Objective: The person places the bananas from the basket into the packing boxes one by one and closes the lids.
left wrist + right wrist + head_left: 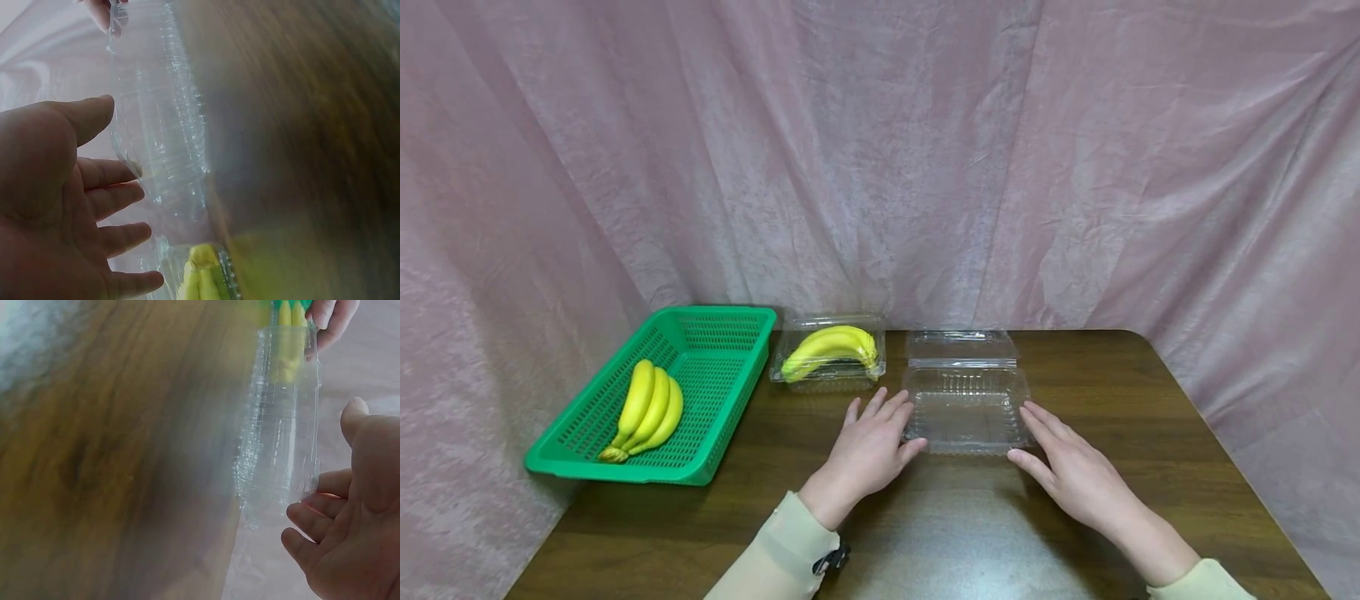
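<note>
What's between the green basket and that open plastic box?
In the head view, another clear box, with yellow bananas inside, stands between the green basket and the open plastic box.

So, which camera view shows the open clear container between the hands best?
The head view: it shows the container from above, open lid included, between the left hand and right hand. The left and right wrist views show mainly its side, at a slant, with the lid hard to make out.
</note>
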`<state>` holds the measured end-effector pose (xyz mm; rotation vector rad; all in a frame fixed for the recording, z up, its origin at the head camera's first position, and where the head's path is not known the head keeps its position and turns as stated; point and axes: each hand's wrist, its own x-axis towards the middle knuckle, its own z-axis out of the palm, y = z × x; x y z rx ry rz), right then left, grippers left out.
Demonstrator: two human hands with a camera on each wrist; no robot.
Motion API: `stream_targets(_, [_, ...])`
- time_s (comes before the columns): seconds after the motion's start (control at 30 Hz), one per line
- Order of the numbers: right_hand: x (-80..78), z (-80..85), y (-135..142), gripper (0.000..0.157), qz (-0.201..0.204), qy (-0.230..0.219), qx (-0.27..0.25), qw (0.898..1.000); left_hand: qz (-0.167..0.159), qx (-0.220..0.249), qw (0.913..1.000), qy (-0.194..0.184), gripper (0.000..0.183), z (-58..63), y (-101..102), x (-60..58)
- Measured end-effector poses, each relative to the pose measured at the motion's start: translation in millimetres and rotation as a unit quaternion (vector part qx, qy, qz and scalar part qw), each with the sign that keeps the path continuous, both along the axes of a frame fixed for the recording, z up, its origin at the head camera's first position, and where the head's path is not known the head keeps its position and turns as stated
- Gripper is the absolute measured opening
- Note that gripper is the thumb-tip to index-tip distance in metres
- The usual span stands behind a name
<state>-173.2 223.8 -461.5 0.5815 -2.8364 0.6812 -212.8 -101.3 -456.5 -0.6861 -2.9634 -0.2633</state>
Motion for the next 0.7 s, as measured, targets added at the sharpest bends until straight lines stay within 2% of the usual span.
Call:
stream_targets(0.23, [-9.7,2.5,-4,0.075,-0.001,0.007,-0.005,1.000,-0.005,0.006,1.0000,-0.002,0.064,-1.1,-7,0.5])
stream_targets(0.7, [-21.3,-4.4,-9,0.091,-0.005,-0.064,0.005,0.998,-0.015,0.015,0.9998,-0.001,0.064,1.2,-17,0.8])
